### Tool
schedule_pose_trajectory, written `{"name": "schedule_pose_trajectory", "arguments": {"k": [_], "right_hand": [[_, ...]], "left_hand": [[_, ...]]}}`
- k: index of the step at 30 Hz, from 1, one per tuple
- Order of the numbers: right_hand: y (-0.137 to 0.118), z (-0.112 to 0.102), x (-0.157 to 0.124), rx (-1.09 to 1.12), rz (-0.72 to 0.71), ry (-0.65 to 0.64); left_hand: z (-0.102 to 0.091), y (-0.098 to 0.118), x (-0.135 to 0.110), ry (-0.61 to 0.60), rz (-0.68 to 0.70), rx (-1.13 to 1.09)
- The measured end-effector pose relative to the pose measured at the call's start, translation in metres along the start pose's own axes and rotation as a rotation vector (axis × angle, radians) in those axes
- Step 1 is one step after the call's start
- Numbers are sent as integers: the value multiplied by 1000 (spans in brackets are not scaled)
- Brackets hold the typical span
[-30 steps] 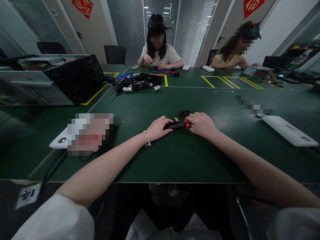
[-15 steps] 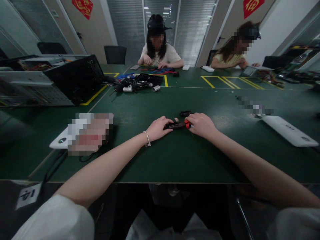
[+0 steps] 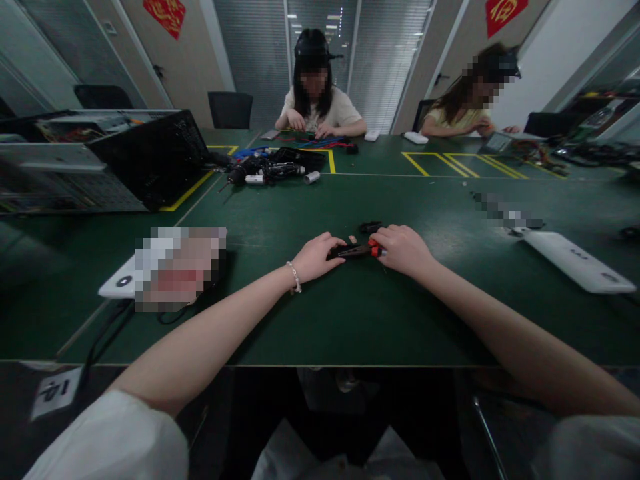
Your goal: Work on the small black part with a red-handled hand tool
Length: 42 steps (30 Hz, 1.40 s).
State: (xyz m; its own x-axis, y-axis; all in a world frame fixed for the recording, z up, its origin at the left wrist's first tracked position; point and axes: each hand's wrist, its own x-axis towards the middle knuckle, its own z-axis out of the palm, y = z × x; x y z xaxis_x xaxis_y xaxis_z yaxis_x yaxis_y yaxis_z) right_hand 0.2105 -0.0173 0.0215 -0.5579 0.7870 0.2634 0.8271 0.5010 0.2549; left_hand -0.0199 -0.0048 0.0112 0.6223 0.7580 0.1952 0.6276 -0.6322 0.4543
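Observation:
My right hand point(image 3: 404, 248) is closed around the red handles of a plier-like hand tool point(image 3: 358, 250), whose dark metal head points left. My left hand point(image 3: 320, 257), with a bracelet at its wrist, grips a small black piece at the tool's head between thumb and fingers. What exactly that black piece point(image 3: 334, 253) is does not show clearly. Just beyond both hands lies another small black part point(image 3: 371, 227) on the green tabletop point(image 3: 320, 320). A tiny pale scrap point(image 3: 353, 239) is beside the tool's head.
An opened computer case point(image 3: 65, 167) stands at the left. A white power bank point(image 3: 117, 283) and a blurred-out item lie left of my arm; another white power bank point(image 3: 580, 260) lies right. Cables point(image 3: 280, 163) heap at the back. Two people sit across the table.

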Motion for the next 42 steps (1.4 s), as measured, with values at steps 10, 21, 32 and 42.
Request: {"name": "schedule_pose_trajectory", "arguments": {"k": [10,21,32,42], "right_hand": [[0,3,0,36,27,-6],[1,1,0,21,8,6],[0,1,0,1,-4,15],[-1,1,0,47,25,0]], "left_hand": [[-1,1,-1,-8,-10,3],[0,-1,0,-8,-12,-13],[0,-1,-1,-3,5,-9],[-1,0,0,-8,-5,-9]]}}
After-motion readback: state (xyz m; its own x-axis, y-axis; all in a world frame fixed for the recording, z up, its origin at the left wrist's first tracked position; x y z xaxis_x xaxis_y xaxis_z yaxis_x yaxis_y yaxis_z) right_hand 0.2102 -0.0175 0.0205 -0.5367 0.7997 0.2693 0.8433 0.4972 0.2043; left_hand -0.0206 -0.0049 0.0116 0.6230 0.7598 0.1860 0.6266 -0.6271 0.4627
